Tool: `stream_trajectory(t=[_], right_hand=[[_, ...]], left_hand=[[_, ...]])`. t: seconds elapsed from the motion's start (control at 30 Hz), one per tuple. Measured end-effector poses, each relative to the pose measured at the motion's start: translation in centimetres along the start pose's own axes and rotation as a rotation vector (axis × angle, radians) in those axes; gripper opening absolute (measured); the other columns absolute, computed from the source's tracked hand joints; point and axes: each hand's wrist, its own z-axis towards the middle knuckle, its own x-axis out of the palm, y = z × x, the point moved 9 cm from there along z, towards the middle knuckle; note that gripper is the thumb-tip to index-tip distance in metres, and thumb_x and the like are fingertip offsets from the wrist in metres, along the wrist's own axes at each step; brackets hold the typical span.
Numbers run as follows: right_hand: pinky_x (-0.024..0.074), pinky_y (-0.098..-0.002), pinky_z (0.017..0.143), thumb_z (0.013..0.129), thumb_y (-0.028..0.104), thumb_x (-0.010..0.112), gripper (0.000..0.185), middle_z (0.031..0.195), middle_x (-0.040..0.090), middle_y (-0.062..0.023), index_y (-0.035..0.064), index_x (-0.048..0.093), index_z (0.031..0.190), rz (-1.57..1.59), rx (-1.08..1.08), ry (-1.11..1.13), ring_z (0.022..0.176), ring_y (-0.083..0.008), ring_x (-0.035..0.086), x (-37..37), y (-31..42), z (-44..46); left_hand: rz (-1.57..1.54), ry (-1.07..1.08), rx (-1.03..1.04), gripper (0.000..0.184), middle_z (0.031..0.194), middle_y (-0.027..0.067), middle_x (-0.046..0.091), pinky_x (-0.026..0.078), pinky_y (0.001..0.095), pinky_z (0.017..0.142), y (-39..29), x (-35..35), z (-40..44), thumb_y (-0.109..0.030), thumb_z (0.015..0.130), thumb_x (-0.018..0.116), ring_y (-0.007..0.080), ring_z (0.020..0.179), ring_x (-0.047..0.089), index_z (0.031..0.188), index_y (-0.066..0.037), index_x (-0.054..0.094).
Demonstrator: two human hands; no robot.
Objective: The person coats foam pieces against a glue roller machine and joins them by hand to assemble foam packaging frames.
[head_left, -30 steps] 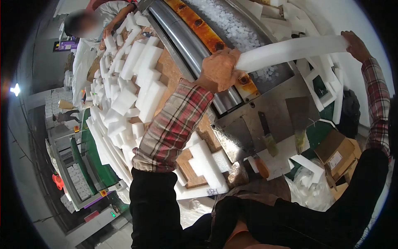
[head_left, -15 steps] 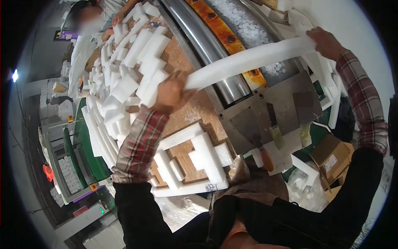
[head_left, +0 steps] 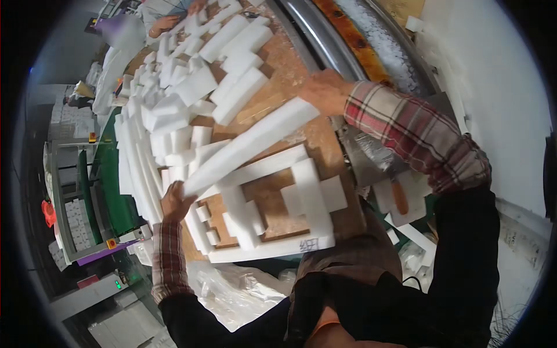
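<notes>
A long white foam strip (head_left: 249, 148) runs diagonally between my hands, above the brown tabletop (head_left: 282, 130). My left hand (head_left: 176, 201) grips its lower left end, close to the corner of a rectangular frame of foam strips. At the upper right end, my right hand (head_left: 326, 91) is closed round the strip, near the metal roller. Below lies the foam frame (head_left: 270, 250), whose front strip bears dark handwritten marks. Smaller foam pieces sit inside it, and a flat foam piece (head_left: 335, 194) sticks out on its right side.
Many loose foam blocks (head_left: 241, 87) are heaped at the back left. A metal roller (head_left: 322, 36) and a rusty orange strip (head_left: 348, 26) lie at the upper right. A wooden-handled scraper (head_left: 399, 196) rests right of the table. Another person's hand (head_left: 164, 25) is at the far end.
The foam strip has come from over the roller to above the foam frame. My right hand moved left and down with it; my left hand moved down and left. The view has shifted.
</notes>
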Motion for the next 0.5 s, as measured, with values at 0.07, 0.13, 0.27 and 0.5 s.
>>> stream_trajectory(t=[0.07, 0.13, 0.27, 0.5], right_hand=[[0.0478, -0.0395, 0.073, 0.074, 0.007, 0.06, 0.004, 0.082, 0.063, -0.0123, 0.0067, 0.059, 0.077, 0.151, -0.111, -0.217, 0.073, -0.0285, 0.059, -2.7, 5.1, -0.6], [0.0458, -0.0389, 0.069, 0.073, 0.008, 0.061, 0.007, 0.079, 0.06, -0.0132, 0.0047, 0.057, 0.077, 0.261, -0.09, -0.095, 0.071, -0.0288, 0.057, -2.5, 7.6, -1.1], [0.0454, -0.0352, 0.071, 0.071, 0.013, 0.064, 0.019, 0.083, 0.061, -0.0123, 0.0015, 0.058, 0.085, 0.601, 0.05, -0.08, 0.075, -0.0277, 0.057, -5.0, 11.5, -6.4], [0.0455, -0.0328, 0.073, 0.077, 0.024, 0.064, 0.033, 0.085, 0.062, -0.0133, -0.0026, 0.06, 0.096, 0.879, 0.283, -0.304, 0.077, -0.0233, 0.057, -2.7, 17.7, -17.1]], left_hand=[[-0.012, 0.019, -0.035, 0.042, 0.092, 0.0101, 0.059, 0.046, 0.0367, 0.072, 3.5, -1.1, -3.7, -0.016, 0.062, 0.073, 0.0282, 0.08, 0.056, 0.099, -0.004, 0.056], [-0.044, -0.001, -0.029, 0.042, 0.091, 0.0098, 0.058, 0.046, 0.0364, 0.072, 5.4, -2.3, -7.1, -0.016, 0.062, 0.073, 0.0277, 0.079, 0.056, 0.098, -0.004, 0.056], [-0.173, -0.018, 0.024, 0.042, 0.09, 0.0092, 0.058, 0.045, 0.0356, 0.072, 7.3, -3.5, -12.3, -0.014, 0.06, 0.075, 0.026, 0.078, 0.054, 0.096, -0.004, 0.056], [-0.437, -0.212, 0.201, 0.042, 0.085, 0.0075, 0.057, 0.044, 0.0344, 0.07, 7.6, -2.5, -19.9, -0.009, 0.056, 0.079, 0.0255, 0.075, 0.052, 0.093, -0.005, 0.058]])
